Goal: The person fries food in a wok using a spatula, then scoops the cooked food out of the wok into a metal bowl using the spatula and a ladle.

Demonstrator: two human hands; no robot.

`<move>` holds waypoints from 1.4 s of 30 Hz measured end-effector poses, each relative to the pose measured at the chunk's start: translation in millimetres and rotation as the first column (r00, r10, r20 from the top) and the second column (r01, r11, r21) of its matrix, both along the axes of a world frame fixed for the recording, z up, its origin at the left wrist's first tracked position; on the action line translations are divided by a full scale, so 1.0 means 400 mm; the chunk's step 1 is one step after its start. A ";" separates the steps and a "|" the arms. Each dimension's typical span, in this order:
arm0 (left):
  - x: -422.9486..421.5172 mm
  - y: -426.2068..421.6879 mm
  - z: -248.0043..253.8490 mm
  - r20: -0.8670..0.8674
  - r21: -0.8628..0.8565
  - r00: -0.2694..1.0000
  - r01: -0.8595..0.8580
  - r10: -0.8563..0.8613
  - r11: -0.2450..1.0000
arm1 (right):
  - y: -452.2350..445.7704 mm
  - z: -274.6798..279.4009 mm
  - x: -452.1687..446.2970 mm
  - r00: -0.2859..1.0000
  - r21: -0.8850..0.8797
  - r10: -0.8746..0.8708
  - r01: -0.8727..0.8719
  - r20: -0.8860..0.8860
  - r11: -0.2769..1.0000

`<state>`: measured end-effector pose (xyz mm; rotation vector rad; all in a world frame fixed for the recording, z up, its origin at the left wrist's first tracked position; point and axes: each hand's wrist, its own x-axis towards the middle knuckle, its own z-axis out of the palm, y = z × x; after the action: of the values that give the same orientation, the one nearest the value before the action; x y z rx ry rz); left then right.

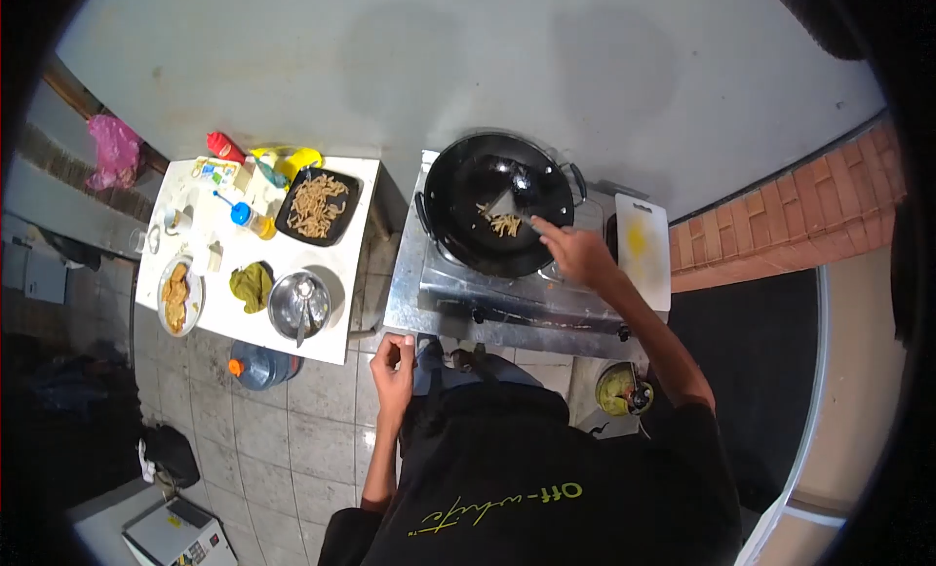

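My right hand (582,258) grips the handle of a metal spatula (503,204), whose blade reaches into a black wok (468,249). Small browned strips of food (504,225) lie in the wok beside the blade. The wok sits on a metal gas stove (409,291) against the wall. My left hand (393,369) is held low by the stove's front left corner, apart from the wok. Its fingers are curled in, and nothing shows in them.
A white table (210,317) on the left holds a black square dish (349,197) of similar strips, a steel bowl (281,324), a plate (194,308), a green bundle (251,287) and bottles. A cutting board (643,273) lies right of the wok. A water jug (263,366) stands below.
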<state>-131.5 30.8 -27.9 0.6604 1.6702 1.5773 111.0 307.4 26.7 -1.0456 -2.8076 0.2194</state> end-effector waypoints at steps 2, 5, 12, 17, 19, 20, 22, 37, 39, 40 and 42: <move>-0.059 0.042 -0.009 -0.009 -0.003 0.996 0.090 -0.090 0.996 | -0.007 -0.009 -0.030 0.999 0.010 -0.020 0.020 0.046 1.000; -0.122 0.082 0.001 -0.039 0.006 0.991 0.129 -0.128 0.992 | -0.034 -0.035 -0.038 0.994 -0.028 -0.029 0.032 0.105 0.999; -0.200 0.092 -0.023 -0.065 -0.045 0.980 0.186 -0.188 0.982 | -0.052 -0.005 0.039 0.981 -0.014 -0.129 0.133 0.142 0.991; -0.175 0.145 -0.052 0.000 0.007 0.975 0.223 -0.223 0.975 | 0.008 0.037 -0.012 0.946 -0.125 -0.324 0.322 0.005 0.939; -0.161 0.167 -0.034 0.006 -0.026 0.946 0.324 -0.324 0.946 | 0.041 -0.013 -0.033 0.933 -0.164 -0.356 0.343 -0.059 0.925; -0.158 0.177 -0.030 -0.019 -0.036 0.925 0.379 -0.380 0.925 | 0.062 -0.046 -0.050 0.911 -0.164 -0.398 0.379 -0.105 0.911; -0.163 0.194 -0.009 -0.066 -0.042 0.900 0.430 -0.432 0.902 | 0.104 -0.042 -0.059 0.885 -0.156 -0.440 0.418 -0.151 0.895; -0.262 0.139 -0.060 -0.047 -0.135 0.917 0.386 -0.395 0.913 | 0.321 0.071 -0.161 0.696 -0.425 -0.337 0.677 0.634 0.600; -0.277 0.114 -0.057 -0.043 -0.167 0.930 0.353 -0.364 0.921 | 0.313 0.079 -0.150 0.736 -0.482 -0.315 0.645 0.598 0.593; -0.280 0.103 -0.059 -0.040 -0.179 0.936 0.337 -0.350 0.924 | 0.307 0.088 -0.139 0.773 -0.534 -0.310 0.615 0.553 0.580; -0.289 0.086 -0.061 0.003 -0.188 0.971 0.235 -0.239 0.954 | 0.303 0.120 -0.117 0.747 -0.494 -0.341 0.644 0.572 0.584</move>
<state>-247.0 65.2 -52.2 0.7499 1.6607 1.2317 64.2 428.4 74.6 -2.2673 -2.6024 1.1279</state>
